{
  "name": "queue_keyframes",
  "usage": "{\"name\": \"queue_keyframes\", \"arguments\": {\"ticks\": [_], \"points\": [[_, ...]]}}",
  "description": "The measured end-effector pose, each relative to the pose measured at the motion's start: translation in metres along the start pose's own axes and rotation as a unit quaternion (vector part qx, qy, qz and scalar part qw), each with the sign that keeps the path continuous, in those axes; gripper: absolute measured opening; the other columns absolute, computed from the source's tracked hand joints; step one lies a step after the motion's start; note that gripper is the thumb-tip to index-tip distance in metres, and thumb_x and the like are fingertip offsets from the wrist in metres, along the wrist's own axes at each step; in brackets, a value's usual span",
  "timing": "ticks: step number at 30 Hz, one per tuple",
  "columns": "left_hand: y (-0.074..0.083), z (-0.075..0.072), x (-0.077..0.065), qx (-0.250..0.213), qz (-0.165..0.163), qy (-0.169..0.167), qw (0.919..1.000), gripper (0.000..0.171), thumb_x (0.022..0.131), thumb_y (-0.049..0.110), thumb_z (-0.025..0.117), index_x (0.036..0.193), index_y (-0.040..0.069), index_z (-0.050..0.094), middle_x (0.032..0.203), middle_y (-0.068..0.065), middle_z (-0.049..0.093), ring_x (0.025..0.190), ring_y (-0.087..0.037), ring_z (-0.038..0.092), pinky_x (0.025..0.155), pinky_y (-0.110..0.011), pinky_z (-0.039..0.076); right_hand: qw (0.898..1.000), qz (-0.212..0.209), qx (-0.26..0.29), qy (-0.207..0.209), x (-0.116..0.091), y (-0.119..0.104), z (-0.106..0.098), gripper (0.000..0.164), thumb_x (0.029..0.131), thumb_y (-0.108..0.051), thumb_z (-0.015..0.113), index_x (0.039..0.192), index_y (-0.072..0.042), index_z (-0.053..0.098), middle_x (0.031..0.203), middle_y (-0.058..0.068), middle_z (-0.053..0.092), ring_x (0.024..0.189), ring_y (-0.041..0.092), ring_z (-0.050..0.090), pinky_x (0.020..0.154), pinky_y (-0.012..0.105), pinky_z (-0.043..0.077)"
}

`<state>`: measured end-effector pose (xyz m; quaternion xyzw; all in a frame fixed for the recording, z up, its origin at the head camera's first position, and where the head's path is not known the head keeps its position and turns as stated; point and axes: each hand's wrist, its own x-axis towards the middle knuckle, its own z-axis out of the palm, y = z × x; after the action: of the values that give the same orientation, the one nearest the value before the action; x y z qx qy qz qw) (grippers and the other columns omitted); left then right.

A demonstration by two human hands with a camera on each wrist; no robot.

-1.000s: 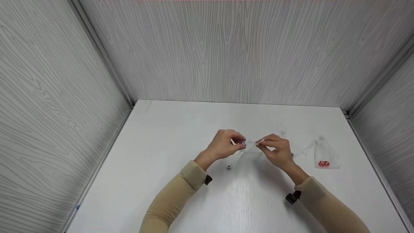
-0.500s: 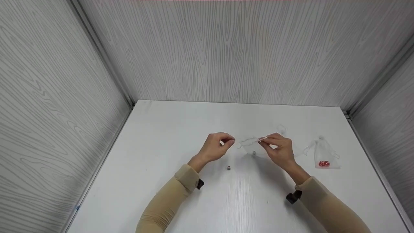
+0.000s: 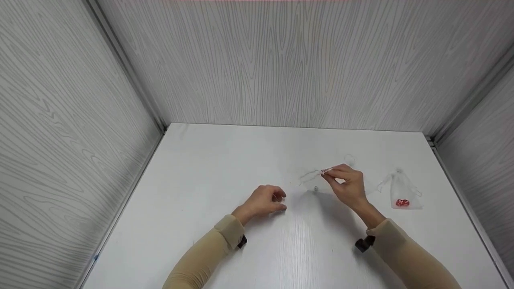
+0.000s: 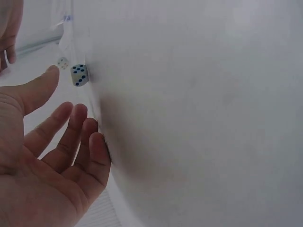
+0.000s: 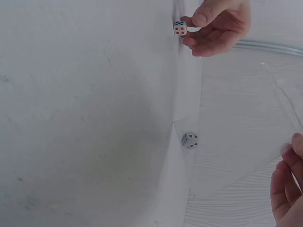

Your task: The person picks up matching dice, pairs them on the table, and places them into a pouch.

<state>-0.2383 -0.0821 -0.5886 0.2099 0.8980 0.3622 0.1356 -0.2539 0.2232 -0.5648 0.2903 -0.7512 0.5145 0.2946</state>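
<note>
My left hand [image 3: 263, 200] is lowered to the table, thumb and fingers apart. A white die [image 4: 79, 74] with dark blue pips sits just beyond the fingertips in the left wrist view. In the right wrist view this die also shows red pips; in the head view the hand hides it. My right hand [image 3: 346, 182] pinches the upper edge of a sheer drawstring bag [image 5: 236, 123], which hangs over the table with its cord loops out to the left. Inside, at the bottom of the bag, rests another white die [image 5: 190, 140].
Right of my right hand lies a second sheer bag [image 3: 401, 186] with red dice [image 3: 402, 202] in it. A thin clear loop of cord [image 3: 349, 159] lies behind the right hand. Wood-grain panels [image 3: 257, 64] wall the white table [image 3: 209, 160] at the back and sides.
A second ago my left hand held a die at the bag's mouth; that die is now inside the bag. The left hand has drawn back left and down to the table die.
</note>
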Motion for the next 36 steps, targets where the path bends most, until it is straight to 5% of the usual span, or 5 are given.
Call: {"name": "queue_keyframes", "arguments": {"ticks": [10, 20, 29, 36], "points": [[0.003, 0.005, -0.001, 0.042, -0.019, -0.012, 0.9989, 0.013, 0.096, 0.019, 0.088, 0.105, 0.011, 0.085, 0.096, 0.001, 0.079, 0.084, -0.007, 0.060, 0.086, -0.031, 0.056, 1.000, 0.012, 0.009, -0.003, 0.000, -0.003, -0.001, 0.017, 0.086, 0.020, 0.084, 0.094, 0.005, 0.088, 0.091, 0.023, 0.083, 0.093, -0.003, 0.074, 0.082, 0.010, 0.060], [0.007, -0.010, 0.000, 0.016, -0.012, 0.019, 0.9996, 0.014, 0.099, 0.016, 0.084, 0.110, 0.008, 0.085, 0.101, -0.006, 0.081, 0.085, -0.009, 0.062, 0.082, -0.029, 0.054, 1.000, 0.005, 0.012, 0.004, -0.001, -0.005, 0.001, 0.020, 0.083, 0.023, 0.084, 0.092, 0.005, 0.087, 0.089, 0.023, 0.082, 0.092, -0.002, 0.075, 0.081, 0.010, 0.060], [0.047, -0.051, 0.007, -0.023, 0.042, 0.134, 0.9898, 0.015, 0.104, 0.019, 0.080, 0.113, 0.008, 0.084, 0.104, -0.007, 0.083, 0.092, -0.014, 0.072, 0.082, -0.029, 0.059, 1.000, 0.018, -0.004, -0.005, -0.001, -0.003, 0.000, 0.003, 0.090, 0.008, 0.088, 0.092, 0.007, 0.087, 0.090, 0.019, 0.083, 0.092, -0.004, 0.074, 0.081, 0.010, 0.061], [0.082, -0.053, 0.017, -0.020, 0.114, 0.129, 0.9849, 0.015, 0.103, 0.016, 0.080, 0.114, 0.007, 0.085, 0.105, -0.008, 0.084, 0.093, -0.016, 0.074, 0.084, -0.027, 0.059, 1.000, -0.001, -0.016, 0.008, 0.000, -0.005, 0.003, 0.019, 0.084, 0.020, 0.087, 0.092, 0.002, 0.089, 0.088, 0.020, 0.083, 0.088, 0.004, 0.076, 0.082, 0.008, 0.059]]}}
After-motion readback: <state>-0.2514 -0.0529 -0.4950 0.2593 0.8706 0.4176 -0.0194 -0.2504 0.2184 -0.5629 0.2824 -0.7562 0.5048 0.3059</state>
